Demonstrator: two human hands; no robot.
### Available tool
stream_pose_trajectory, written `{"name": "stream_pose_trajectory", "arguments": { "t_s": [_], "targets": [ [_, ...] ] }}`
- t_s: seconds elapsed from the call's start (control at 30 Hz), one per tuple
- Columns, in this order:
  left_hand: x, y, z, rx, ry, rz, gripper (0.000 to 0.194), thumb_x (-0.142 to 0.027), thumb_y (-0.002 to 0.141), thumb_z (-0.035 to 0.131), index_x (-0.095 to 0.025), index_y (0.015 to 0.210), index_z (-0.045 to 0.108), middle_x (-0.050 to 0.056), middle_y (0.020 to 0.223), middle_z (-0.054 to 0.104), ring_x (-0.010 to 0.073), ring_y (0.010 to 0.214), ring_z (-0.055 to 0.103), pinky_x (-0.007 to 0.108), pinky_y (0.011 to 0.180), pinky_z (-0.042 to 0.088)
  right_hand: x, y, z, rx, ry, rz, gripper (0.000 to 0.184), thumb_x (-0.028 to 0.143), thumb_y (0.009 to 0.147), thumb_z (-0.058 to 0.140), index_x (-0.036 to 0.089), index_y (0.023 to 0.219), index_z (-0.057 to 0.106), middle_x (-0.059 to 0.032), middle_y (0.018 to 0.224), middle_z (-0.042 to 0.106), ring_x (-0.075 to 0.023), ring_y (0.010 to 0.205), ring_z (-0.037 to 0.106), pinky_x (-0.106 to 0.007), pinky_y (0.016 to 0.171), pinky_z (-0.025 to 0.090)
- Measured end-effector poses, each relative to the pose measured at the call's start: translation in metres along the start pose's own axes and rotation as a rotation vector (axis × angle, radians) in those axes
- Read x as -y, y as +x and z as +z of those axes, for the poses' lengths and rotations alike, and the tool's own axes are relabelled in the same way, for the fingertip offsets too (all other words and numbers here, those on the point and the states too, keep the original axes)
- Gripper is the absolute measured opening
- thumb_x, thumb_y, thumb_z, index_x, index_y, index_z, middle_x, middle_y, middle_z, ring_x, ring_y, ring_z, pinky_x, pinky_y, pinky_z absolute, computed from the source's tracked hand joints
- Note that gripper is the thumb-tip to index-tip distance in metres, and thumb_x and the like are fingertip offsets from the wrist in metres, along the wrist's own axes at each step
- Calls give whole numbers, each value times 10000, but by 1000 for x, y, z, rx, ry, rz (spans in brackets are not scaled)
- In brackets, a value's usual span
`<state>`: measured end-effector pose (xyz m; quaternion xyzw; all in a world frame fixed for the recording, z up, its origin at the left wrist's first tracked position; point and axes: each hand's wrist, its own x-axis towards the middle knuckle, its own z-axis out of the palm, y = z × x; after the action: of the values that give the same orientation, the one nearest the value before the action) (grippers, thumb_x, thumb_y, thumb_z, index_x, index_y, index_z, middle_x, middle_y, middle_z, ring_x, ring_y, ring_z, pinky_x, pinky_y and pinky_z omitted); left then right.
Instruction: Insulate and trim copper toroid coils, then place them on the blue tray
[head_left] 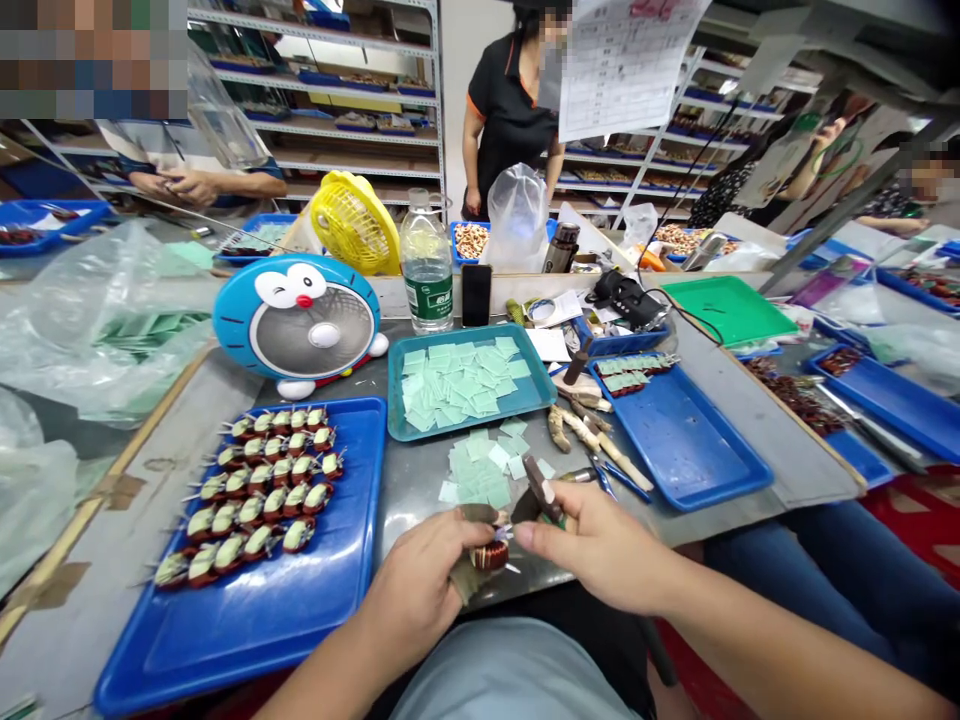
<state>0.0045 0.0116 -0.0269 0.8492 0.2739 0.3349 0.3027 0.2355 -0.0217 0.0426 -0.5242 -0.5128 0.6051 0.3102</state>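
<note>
My left hand (420, 585) grips a copper-wound toroid coil (490, 555) along with a scrap of greenish sheet, and the thumb rests on top. My right hand (600, 548) is just beside it, shut on a small dark-handled tool (541, 490) whose tip reaches towards the coil. Pale green insulating squares (480, 472) lie loose on the metal bench beyond my hands. A teal tray (397, 400) holds many more. To the left, a blue tray (225, 640) carries rows of finished coils with wire leads.
Wooden-handled tools and tweezers lie on the bench right of the squares, beside a blue tray holding a row of coils. Behind stand a water bottle, a phone and small fans. Co-workers sit and stand around, with shelves of trays behind them.
</note>
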Motion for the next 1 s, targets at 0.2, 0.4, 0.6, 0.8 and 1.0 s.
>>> {"name": "stream_pose_trajectory", "arguments": {
  "t_s": [0.2,0.4,0.6,0.8,1.0],
  "targets": [
    [-3,-3,4,-107,-73,-62,293,-98,924,637,-265,1160,586,67,1177,743,187,1007,748,266,856,587,-11,-6,12,-226,-582,-357,194,274,980,536,200,802,552,-26,826,568,-171,776,527,-293,694,379],
    [-16,-9,2,-113,-241,-275,469,-277,870,792,-301,1268,546,84,1369,665,232,1141,709,325,945,579,-29,-6,25,-371,-504,-378,218,304,1008,517,200,829,585,-41,824,567,-181,769,528,-315,708,411],
    [-18,-7,1,-184,-167,-227,381,-259,888,768,-292,1209,565,80,1308,684,237,1184,686,354,985,555,-18,-6,40,-336,100,-127,309,462,955,644,201,1117,677,-91,1061,720,-247,1015,665,-347,909,529],
    [-18,-7,4,-178,-126,-223,351,-209,894,745,-279,1176,550,98,1343,685,245,1178,700,358,978,569,-17,-10,48,-368,198,-159,304,472,934,683,195,1058,699,-91,1046,726,-239,996,677,-347,923,541],
    [-10,-5,1,-256,5,23,509,-115,902,703,-288,1332,493,94,1321,685,218,1164,699,325,980,572,-20,-8,38,-276,362,42,384,529,848,761,156,910,695,-35,788,682,-153,749,625,-251,714,511]
  ]
}}
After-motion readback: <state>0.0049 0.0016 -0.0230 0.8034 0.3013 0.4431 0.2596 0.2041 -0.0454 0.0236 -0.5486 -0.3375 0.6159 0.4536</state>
